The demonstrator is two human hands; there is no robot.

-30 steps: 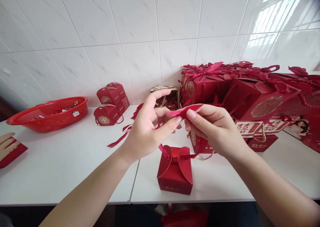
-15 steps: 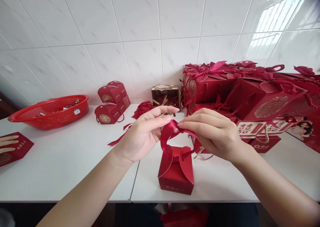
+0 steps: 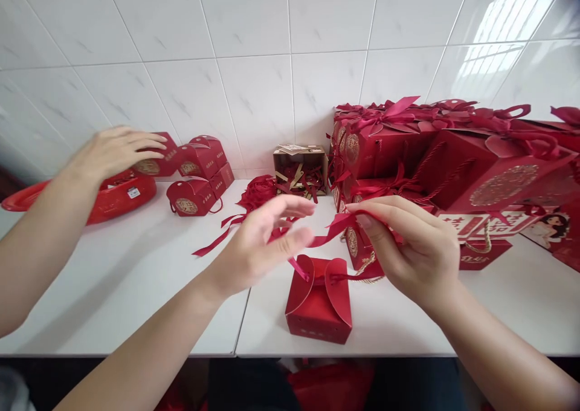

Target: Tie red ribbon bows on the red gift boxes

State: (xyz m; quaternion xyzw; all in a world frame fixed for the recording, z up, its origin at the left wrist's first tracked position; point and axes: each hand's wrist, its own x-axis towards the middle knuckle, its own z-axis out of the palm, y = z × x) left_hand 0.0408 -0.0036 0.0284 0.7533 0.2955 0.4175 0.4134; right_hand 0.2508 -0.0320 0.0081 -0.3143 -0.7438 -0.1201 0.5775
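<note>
A small red gift box [image 3: 319, 305] with curved top flaps stands on the white table [image 3: 136, 296] in front of me. A red ribbon [image 3: 327, 233] runs up from its flaps to both my hands. My left hand [image 3: 264, 242] holds the ribbon's left part, thumb against it, the other fingers spread. My right hand [image 3: 410, 245] pinches the ribbon's right part above the box. At the left, another person's hand [image 3: 113, 151] carries a red box [image 3: 158, 160] toward the stacked small boxes.
Several small red handled boxes [image 3: 199, 178] are piled by the wall. A red plastic basket [image 3: 109, 196] sits at the far left. A cardboard box of ribbons and tags [image 3: 301, 170] stands at the back, with loose ribbon [image 3: 254, 196] beside it. Large red gift bags [image 3: 453, 169] fill the right.
My hands have drawn apart, pulling the ribbon loop out flatter. The other person's hand rose from the table's left edge and moved a red box up to the stack.
</note>
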